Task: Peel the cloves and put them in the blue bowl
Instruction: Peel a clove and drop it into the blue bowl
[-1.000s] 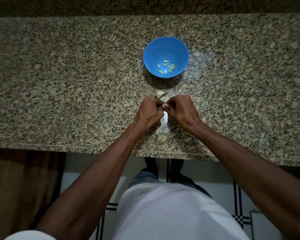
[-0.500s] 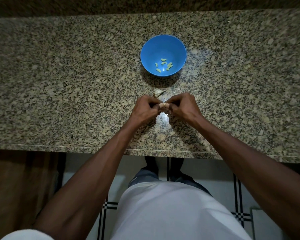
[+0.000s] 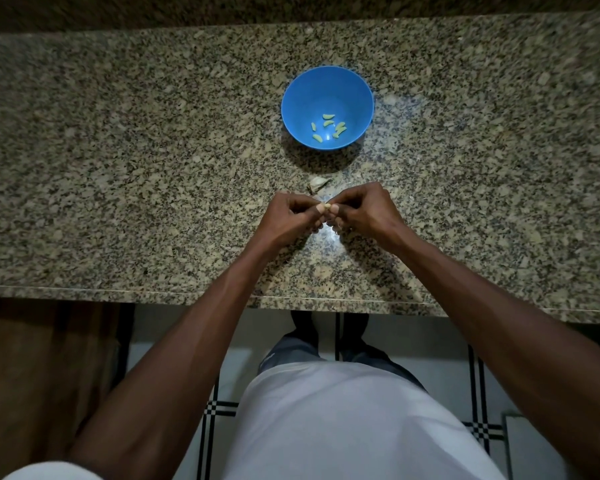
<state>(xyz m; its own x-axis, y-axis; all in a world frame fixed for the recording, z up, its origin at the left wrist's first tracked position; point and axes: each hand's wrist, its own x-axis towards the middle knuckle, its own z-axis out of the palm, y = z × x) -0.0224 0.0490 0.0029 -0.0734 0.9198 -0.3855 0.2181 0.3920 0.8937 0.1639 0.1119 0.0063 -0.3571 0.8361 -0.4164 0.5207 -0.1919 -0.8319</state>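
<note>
left hand (image 3: 293, 216): fingers curled in, thumb and fingertips pinching one end of a clove (image 3: 326, 206), held just above the table (image 3: 118, 168)
right hand (image 3: 361, 211): same pose, mirrored; pinching the other end, fingertips of both hands almost touching
clove: small pale nub, mostly hidden between the fingertips; can't tell how much skin is left on it
step: my read is mid-peel, skin being picked or twisted off; drop into the bowl not done yet
bowl (image 3: 357, 98): blue, round, smooth, looks like plastic; sits on the table beyond the hands, a short reach ahead
peeled cloves (image 3: 328, 128): about six in the bowl bottom, small curved slivers, pale yellow-green, loose and not stacked
husk (image 3: 317, 182): whitish papery piece on the table between hands and bowl; could be garlic remnant with cloves left, can't tell
table: speckled granite, polished, glare spot right under the hands; front edge near the body
risk 1: clove is small and likely slick once bare; a hard pinch could shoot it out onto the table or over the front edge to the floor
risk 2: pale bits vanish against the speckle pattern, so a dropped clove or skin scrap would be hard to spot
risk 3: thin skin sticks to fingers; may ride along into the bowl with the clove
risk 4: light bowl could slide or tip if a hand clips the rim on the drop
</note>
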